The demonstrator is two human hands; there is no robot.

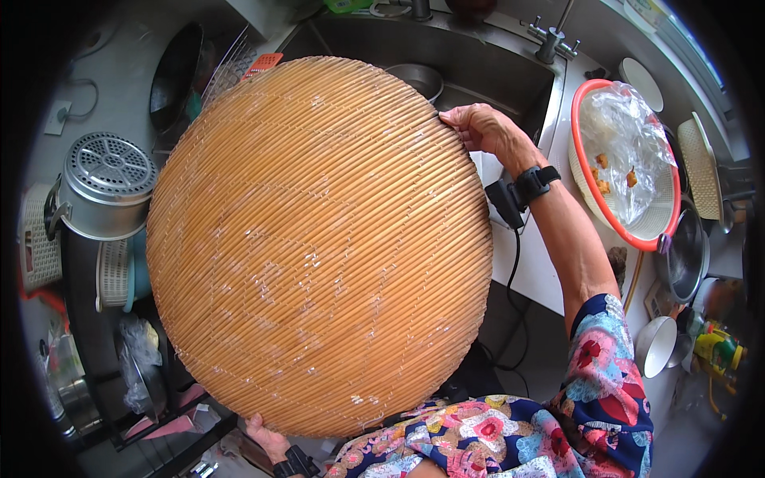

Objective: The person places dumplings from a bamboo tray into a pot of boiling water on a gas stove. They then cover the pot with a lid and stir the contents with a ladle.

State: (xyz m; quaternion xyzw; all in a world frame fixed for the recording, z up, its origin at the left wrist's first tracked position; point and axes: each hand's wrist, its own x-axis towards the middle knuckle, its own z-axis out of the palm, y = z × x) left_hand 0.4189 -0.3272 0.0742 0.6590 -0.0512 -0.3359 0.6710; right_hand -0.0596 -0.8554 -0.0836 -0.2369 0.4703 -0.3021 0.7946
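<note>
A large round mat of stitched straw-like stalks [320, 251] fills the middle of the view, its broad face turned up towards me. Small pale specks and residue cling to its surface. My right hand [481, 128] pinches the mat's upper right rim, thumb and fingers partly behind the edge. At the lower left rim, my left hand [267, 437] grips the mat, its fingers largely hidden beneath. Behind the mat's upper part lies a stainless steel sink [502, 66], with a metal bowl [421, 80] in it partly covered by the mat.
A red-rimmed plastic basket [577, 131] holding a clear plastic bag [627, 137] and orange-brown pieces stands on the right counter. A metal steamer pot [107, 209] sits at left beside a rack. The faucet [550, 45] rises behind the sink. A black cable [513, 287] hangs from my right wrist.
</note>
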